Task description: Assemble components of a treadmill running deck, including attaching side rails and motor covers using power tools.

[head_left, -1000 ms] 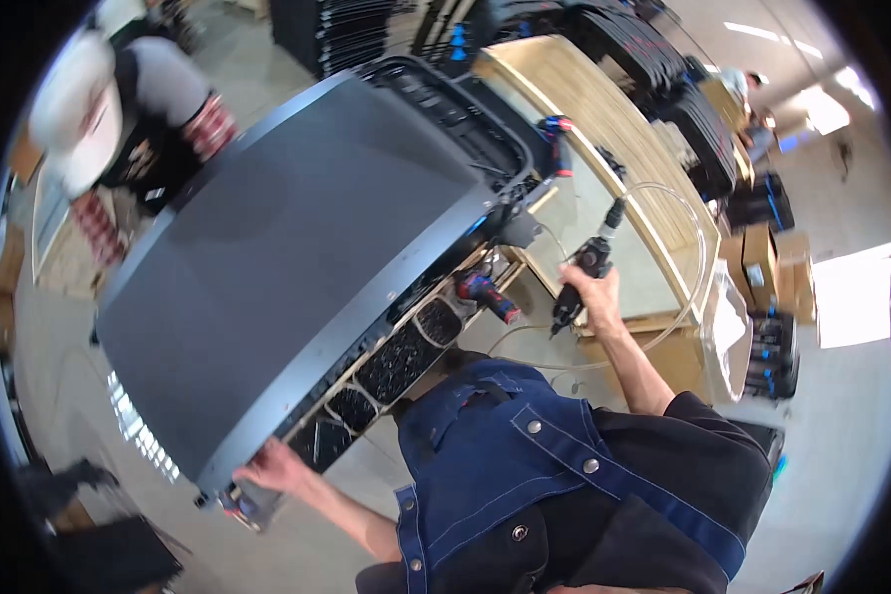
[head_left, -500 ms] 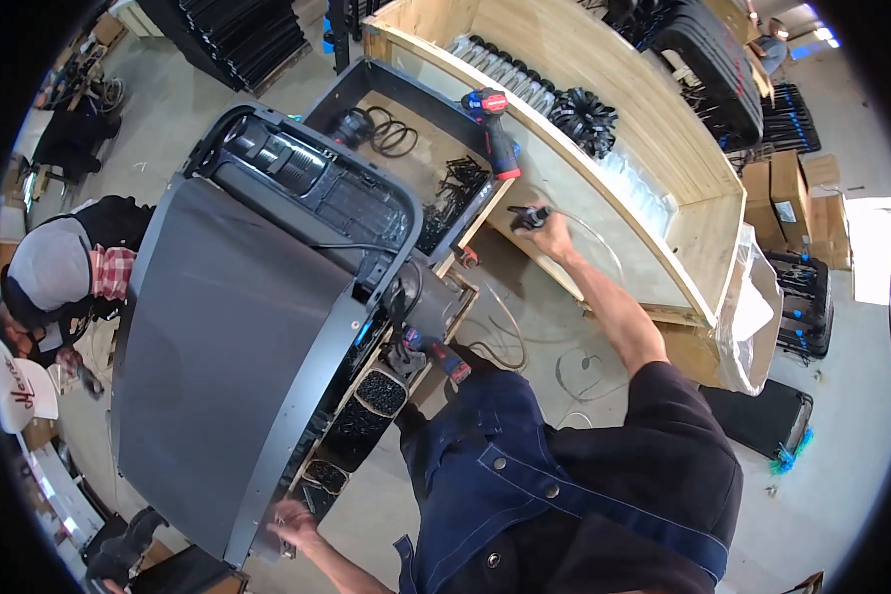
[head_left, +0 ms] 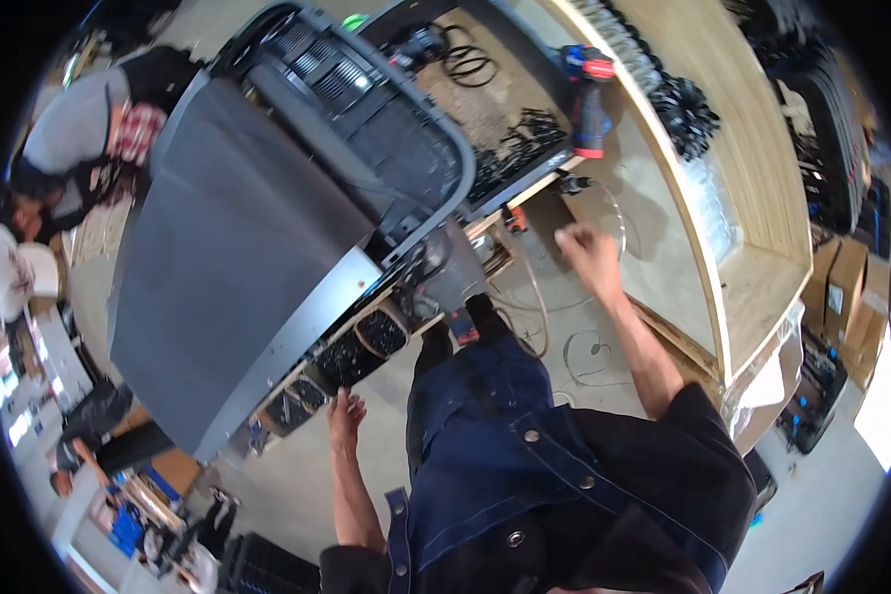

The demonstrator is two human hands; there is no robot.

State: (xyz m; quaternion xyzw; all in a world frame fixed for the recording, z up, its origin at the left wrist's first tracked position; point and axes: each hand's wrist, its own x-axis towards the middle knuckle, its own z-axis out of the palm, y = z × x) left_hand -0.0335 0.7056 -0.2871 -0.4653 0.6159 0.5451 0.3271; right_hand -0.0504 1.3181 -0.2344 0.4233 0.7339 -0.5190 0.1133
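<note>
Grey floor (head_left: 282, 500), small black pieces (head_left: 344, 358) heaped, left hand (head_left: 346, 411) nearby, loosely spread, right hand (head_left: 591, 255) curled, grip unclear

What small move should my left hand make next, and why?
Probably ease the left hand slightly forward into the bin of small black parts: it appears right by the bin's near edge, and nothing is visibly held in it.

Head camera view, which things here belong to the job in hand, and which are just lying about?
Likely part of the job:
- large dark panel
- binned small dark parts, near the left hand
- black tool on a clear hose, beyond the right hand

Seemingly just lying about:
- cardboard boxes at right
- crumpled clear plastic
</note>
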